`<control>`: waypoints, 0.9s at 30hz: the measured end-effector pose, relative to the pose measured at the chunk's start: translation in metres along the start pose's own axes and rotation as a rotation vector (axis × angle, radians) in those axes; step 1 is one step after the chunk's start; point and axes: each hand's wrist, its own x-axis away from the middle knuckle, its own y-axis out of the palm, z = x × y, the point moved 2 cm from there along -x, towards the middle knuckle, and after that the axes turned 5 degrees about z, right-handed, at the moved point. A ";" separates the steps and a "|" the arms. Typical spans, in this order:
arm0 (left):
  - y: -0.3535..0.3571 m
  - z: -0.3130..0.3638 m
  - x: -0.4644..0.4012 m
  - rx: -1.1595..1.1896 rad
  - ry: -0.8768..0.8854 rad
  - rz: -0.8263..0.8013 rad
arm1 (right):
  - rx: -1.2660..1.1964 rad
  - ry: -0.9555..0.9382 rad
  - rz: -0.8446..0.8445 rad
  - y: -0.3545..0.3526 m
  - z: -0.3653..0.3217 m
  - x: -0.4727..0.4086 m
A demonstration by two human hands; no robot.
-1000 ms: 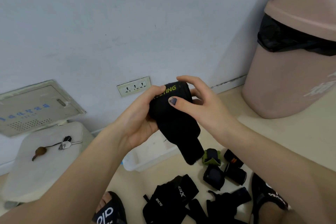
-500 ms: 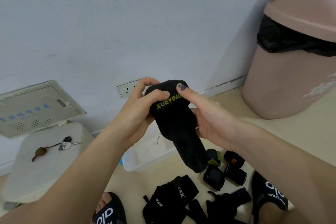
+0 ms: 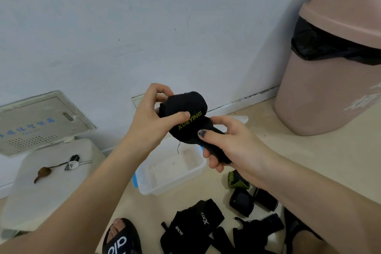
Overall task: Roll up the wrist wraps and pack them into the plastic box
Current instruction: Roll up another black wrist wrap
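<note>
The black wrist wrap (image 3: 186, 117), with yellow letters XUEYING, is held in the air between both hands, above the plastic box (image 3: 169, 173). The left hand (image 3: 152, 115) pinches the rolled part, thumb on the front and fingers curled behind. The right hand (image 3: 224, 142), at about 4 o'clock from the roll, grasps the loose tail, which goes down inside the palm.

The box stands on the floor at 6 o'clock from the roll, and the forearms cover part of it. More wraps (image 3: 193, 227) lie on the floor at 5 o'clock. A pink bin (image 3: 329, 80) stands at 2 o'clock, and keys (image 3: 72, 163) rest on a white lid (image 3: 47, 187) at 8 o'clock.
</note>
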 end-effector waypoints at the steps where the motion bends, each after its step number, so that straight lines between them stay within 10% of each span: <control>1: 0.001 -0.001 0.000 -0.018 0.022 0.004 | 0.011 -0.013 0.015 0.000 0.000 0.000; 16: 0.009 -0.003 0.005 -0.171 0.178 -0.115 | -0.111 -0.158 -0.033 -0.010 -0.023 0.004; 27: 0.022 -0.004 0.020 -0.033 0.085 -0.342 | 0.300 -0.428 -0.051 -0.032 -0.039 0.001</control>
